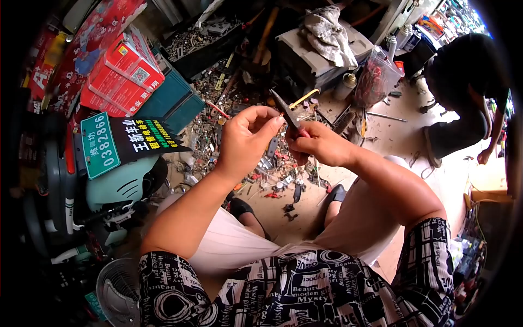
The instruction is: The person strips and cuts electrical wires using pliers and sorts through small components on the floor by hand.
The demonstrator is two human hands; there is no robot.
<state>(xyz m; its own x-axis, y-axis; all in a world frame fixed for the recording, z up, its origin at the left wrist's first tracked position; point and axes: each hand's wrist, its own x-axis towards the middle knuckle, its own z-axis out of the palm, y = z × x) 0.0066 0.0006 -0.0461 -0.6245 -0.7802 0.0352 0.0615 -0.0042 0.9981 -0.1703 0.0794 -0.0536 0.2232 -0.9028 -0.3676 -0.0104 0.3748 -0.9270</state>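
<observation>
At the middle of the head view, my right hand point(316, 144) is wrapped round the handles of dark long-nosed pliers point(284, 108), whose jaws point up and to the left. Beside them my left hand point(248, 136) is pinched, thumb against forefinger, close to the jaws; what it holds is too small to make out. A thin yellow strip point(305, 98) shows just behind the pliers. Below both hands, small metal and plastic parts point(272, 169) lie scattered over the floor.
Red box point(122, 73) and teal box point(171, 101) at left, above a green number plate point(99, 146). A white case point(297, 49) with a cloth point(329, 35) stands behind. A spray can point(345, 86) and plastic container point(377, 76) are nearby. Another person point(457, 92) crouches at right.
</observation>
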